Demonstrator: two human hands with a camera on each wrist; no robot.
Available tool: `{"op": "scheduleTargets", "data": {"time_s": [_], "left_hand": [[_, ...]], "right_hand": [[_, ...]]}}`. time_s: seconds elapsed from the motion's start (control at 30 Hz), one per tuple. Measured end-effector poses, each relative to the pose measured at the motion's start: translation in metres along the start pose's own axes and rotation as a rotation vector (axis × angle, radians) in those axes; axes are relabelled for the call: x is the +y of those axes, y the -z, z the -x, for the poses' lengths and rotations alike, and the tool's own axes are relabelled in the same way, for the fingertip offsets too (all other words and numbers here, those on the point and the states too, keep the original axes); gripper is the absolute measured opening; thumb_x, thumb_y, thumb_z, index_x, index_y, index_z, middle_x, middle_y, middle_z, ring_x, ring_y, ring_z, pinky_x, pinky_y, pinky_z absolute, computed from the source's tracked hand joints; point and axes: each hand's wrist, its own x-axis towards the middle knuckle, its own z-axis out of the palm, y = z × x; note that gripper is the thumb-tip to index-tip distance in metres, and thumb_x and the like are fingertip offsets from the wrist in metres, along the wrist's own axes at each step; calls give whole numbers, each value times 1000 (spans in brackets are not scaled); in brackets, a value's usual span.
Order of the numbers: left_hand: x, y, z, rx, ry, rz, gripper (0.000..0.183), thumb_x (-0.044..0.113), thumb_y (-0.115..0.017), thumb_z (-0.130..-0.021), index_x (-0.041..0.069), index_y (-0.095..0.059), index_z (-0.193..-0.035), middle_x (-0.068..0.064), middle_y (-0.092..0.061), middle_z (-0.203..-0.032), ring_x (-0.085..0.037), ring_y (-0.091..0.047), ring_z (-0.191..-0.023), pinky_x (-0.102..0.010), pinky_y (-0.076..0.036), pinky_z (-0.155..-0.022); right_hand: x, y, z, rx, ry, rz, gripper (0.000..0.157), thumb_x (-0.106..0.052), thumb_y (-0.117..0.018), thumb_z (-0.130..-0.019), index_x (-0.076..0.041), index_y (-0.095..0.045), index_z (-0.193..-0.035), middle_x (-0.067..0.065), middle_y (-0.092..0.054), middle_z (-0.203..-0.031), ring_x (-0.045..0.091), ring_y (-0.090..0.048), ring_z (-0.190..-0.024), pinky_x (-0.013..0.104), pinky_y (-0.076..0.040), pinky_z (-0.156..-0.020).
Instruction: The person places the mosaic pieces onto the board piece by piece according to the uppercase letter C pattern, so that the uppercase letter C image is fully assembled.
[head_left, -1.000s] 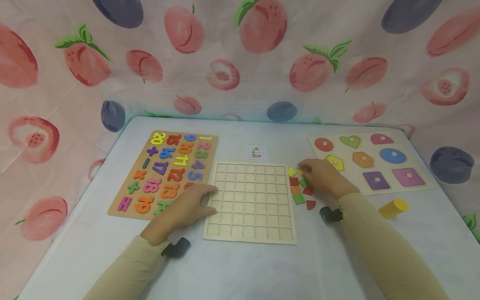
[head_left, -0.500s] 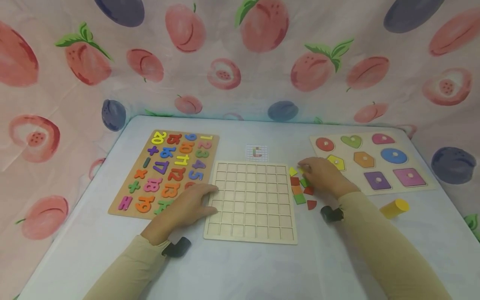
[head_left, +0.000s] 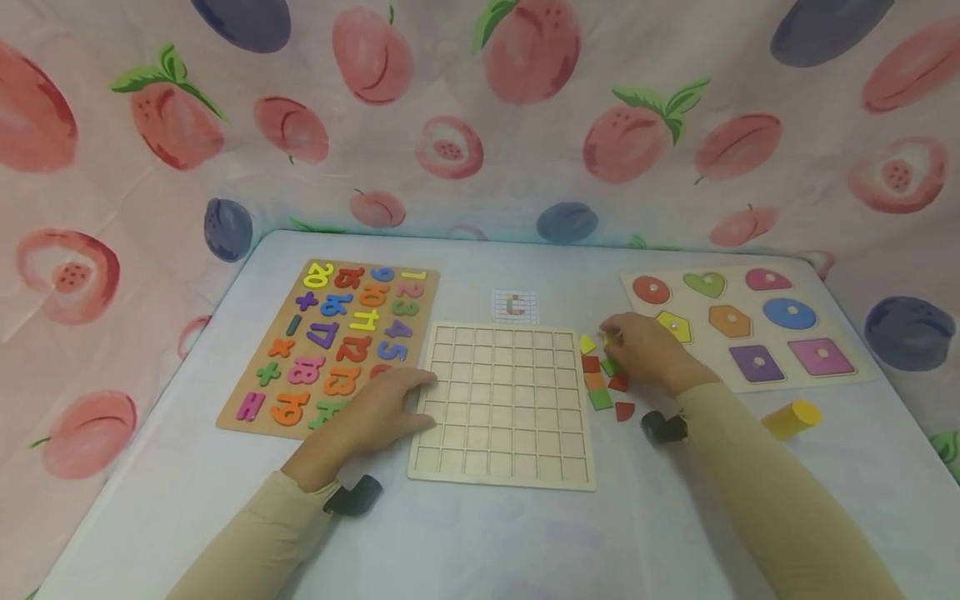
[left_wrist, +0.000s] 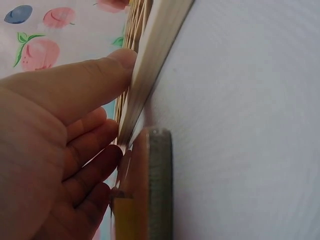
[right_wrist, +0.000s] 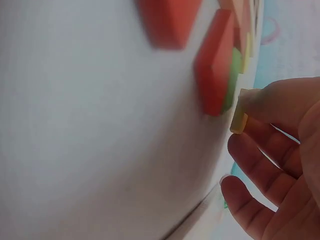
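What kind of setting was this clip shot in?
Probably a tabletop play or learning station: a number puzzle, a shape puzzle and a wooden grid board lie on a pale table.

the left grip (head_left: pixel 378 410) hides the lower right part of the number board (head_left: pixel 264 423). the right grip (head_left: pixel 649 354) covers part of a yellow piece (right_wrist: pixel 239 121), leaving its shape unclear. the small card (head_left: pixel 514 307) bears a pattern too fine to read. in the right wrist view, the top edge cuts off a blurred red piece (right_wrist: pixel 170 22).
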Motion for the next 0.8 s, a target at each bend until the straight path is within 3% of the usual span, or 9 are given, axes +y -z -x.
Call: {"op": "scheduleTargets", "data": {"time_s": [0.23, 0.43, 0.6, 0.7, 0.8], "left_hand": [[2, 1, 1, -8, 5, -21, 59, 18, -82, -85, 5, -59, -137, -12, -58, -138, -31, -49, -132, -49, -39, -111], [2, 2, 1, -6, 7, -14, 59, 19, -82, -84, 5, -59, -137, -11, -59, -138, -31, -49, -132, -48, -39, -111], [1, 1, 0, -5, 4, -10, 58, 18, -82, -85, 5, -59, -136, -11, -59, -137, -31, -49, -131, -49, -39, -111], [1, 0, 0, -11, 15, -2, 58, 19, -82, -85, 5, -59, -137, -11, -58, -138, -30, -49, -132, -48, -39, -111], [1, 0, 1, -11, 10, -3, 58, 19, -82, -85, 5, -59, -137, -12, -58, -138, -31, -49, -132, -49, -38, -111]], "right_hand": [[-8, 3, 7, 11, 12, -47, 43, -10, -57, -95, 3, -56, -136, 21, -61, -128, 34, -57, -107, 54, -48, -100], [-22, 4, 11, 35, 124, -26, 41, -10, -59, -93, 6, -59, -131, 21, -63, -122, 35, -61, -105, 50, -53, -93], [-34, 1, 11, 33, 139, -48, 43, -11, -56, -92, 4, -59, -132, 18, -63, -119, 30, -62, -92, 43, -56, -78], [-41, -2, 10, 26, 144, -62, 45, -11, -56, -91, 4, -59, -133, 18, -63, -121, 31, -61, -95, 44, -56, -82], [-48, -5, 9, 29, 152, -49, 43, -12, -59, -92, 3, -59, -133, 17, -63, -123, 32, -59, -107, 48, -51, -96]]}}
